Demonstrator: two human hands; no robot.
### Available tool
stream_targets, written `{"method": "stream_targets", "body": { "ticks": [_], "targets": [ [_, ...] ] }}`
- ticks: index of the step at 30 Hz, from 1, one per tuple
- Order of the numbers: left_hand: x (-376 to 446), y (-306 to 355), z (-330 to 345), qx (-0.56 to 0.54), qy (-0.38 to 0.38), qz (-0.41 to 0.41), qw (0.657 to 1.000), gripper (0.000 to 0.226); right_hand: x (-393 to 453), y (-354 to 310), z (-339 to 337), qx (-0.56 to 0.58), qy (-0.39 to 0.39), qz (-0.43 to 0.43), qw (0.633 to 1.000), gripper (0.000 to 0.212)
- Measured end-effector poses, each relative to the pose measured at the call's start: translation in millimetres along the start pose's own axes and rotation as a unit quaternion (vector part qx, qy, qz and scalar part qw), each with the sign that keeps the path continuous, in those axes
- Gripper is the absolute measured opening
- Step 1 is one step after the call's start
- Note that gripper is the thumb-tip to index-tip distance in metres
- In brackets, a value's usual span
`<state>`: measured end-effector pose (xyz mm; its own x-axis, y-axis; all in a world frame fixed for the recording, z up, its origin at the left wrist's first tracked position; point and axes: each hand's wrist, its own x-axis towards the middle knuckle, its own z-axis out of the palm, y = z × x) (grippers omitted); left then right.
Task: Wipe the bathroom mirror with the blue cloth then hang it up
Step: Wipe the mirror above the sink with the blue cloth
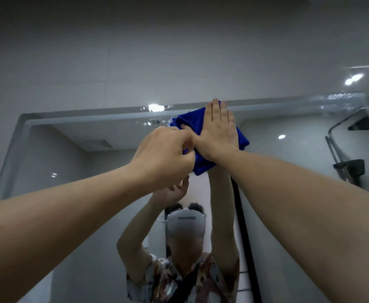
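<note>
Right hand (217, 132) lies flat, fingers straight, pressing the cloth (201, 166) against the mirror (70, 162) just under its top edge; left hand (164, 154) pinches the cloth's lower corner. Soft and light, it likely bunches, so a flat palm suits best.

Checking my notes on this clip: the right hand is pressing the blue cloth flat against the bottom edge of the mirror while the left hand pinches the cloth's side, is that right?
Not quite. The head view shows the right hand pressing the blue cloth flat near the top edge of the mirror, not the bottom. The rest stands: the left hand pinches the cloth's side.
</note>
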<state>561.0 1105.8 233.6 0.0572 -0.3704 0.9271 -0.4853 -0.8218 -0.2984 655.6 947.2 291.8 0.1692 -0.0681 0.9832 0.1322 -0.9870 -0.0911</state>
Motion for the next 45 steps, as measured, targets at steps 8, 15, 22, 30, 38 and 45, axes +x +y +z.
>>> {"method": "stream_targets", "body": {
  "ticks": [8, 15, 22, 30, 38, 45],
  "targets": [
    [3, -21, -5, -0.044, 0.044, -0.001, 0.998, 0.017, 1, -2, -1, -0.044, -0.009, -0.003, 0.999, 0.109],
    [16, -1, 26, -0.048, 0.046, -0.006, 0.998, 0.017, -2, 2, -11, -0.065, -0.033, -0.043, 0.996, 0.107],
    [19, 28, 57, -0.012, 0.045, -0.003, 0.999, 0.014, 19, 42, -8, -0.037, -0.011, -0.082, 0.996, 0.113],
    [34, 89, 81, 0.03, 0.047, -0.003, 0.998, 0.014, 23, 101, -18, -0.014, 0.0, -0.104, 0.995, 0.112],
    [67, 173, 130, 0.021, 0.079, -0.001, 0.997, 0.015, 35, 228, -42, -0.02, 0.02, -0.051, 0.998, 0.108],
    [103, 255, 171, -0.031, 0.109, 0.02, 0.993, 0.019, 40, 336, -65, -0.023, 0.023, -0.004, 0.999, 0.106]
  ]
}}
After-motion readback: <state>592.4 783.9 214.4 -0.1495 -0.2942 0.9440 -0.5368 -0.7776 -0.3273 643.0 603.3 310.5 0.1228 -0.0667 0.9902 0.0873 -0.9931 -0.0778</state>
